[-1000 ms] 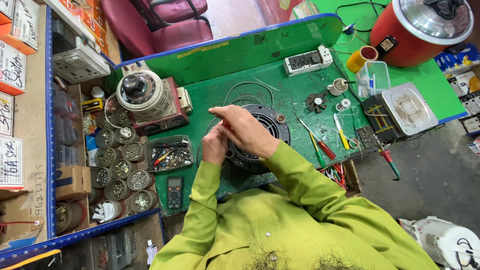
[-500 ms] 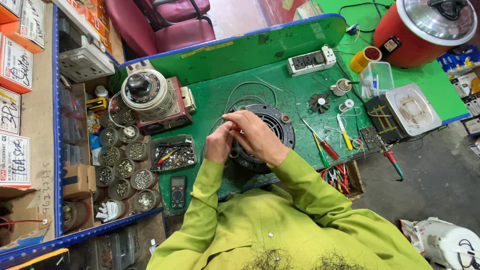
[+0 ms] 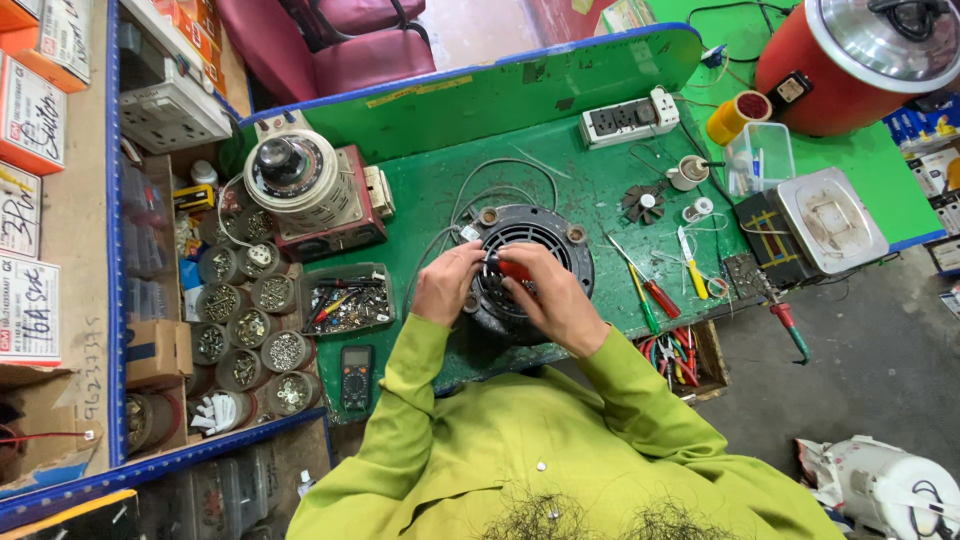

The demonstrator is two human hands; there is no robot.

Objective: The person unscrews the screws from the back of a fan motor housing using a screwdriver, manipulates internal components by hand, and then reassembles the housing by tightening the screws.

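Near half of the black round motor (image 3: 535,250) behind both hands; red tool's (image 3: 514,269) tip hidden by fingers (image 3: 470,262).

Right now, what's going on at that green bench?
A person in a yellow-green shirt works with both hands over a round black motor housing on the green bench. The left hand and right hand meet on a small red-handled tool at the housing's near edge. Screwdrivers lie to the right, a parts tray to the left.

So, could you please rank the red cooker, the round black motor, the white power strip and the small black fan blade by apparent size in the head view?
1. Red cooker, partly cropped
2. Round black motor
3. White power strip
4. Small black fan blade
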